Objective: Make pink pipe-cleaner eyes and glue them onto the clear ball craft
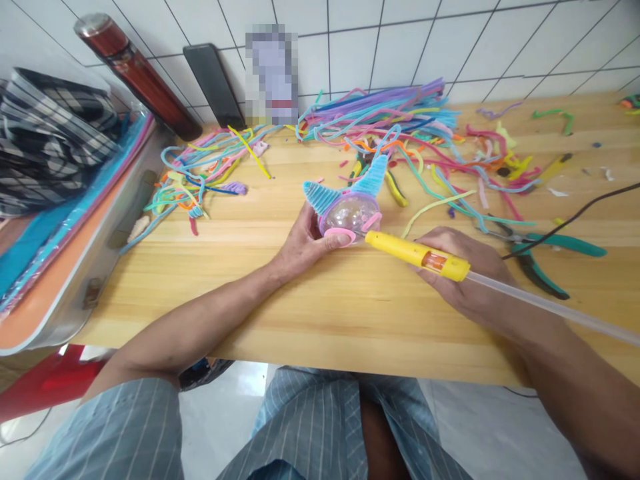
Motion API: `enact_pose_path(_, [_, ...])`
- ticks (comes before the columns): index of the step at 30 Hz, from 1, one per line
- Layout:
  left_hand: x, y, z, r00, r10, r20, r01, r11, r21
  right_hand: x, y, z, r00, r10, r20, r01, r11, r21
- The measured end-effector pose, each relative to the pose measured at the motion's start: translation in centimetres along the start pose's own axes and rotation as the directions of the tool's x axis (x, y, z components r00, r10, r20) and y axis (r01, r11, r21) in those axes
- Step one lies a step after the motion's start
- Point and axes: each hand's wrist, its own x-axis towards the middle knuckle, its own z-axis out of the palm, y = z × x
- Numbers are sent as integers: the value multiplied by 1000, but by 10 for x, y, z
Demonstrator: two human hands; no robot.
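My left hand is closed around the left side of a clear plastic ball with a purple rim. Two blue fuzzy ear shapes stand up from its top, and pink loops sit on its front. In my right hand is a yellow hot glue gun, with a long translucent glue stick out of its back. The gun's nozzle points at the front of the ball, close to a pink loop; whether it touches I cannot tell.
Bundles of coloured pipe cleaners and scraps lie along the back. Teal-handled pliers rest at right beneath a dark cord. A red thermos and black phone stand against the tiles. A plastic box stands at left.
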Motion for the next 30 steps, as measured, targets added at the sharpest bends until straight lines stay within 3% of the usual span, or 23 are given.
enact_pose_path(13, [0,-4,-3,999,3,45,-3,1000,10,1,-4,-1,1000,8,2,-8,999,-36])
enact_pose_path(30, [0,-3,-2,1000,-3,22,4,1000,-18,2,-5,-3,999,-8,32,9,999,-38])
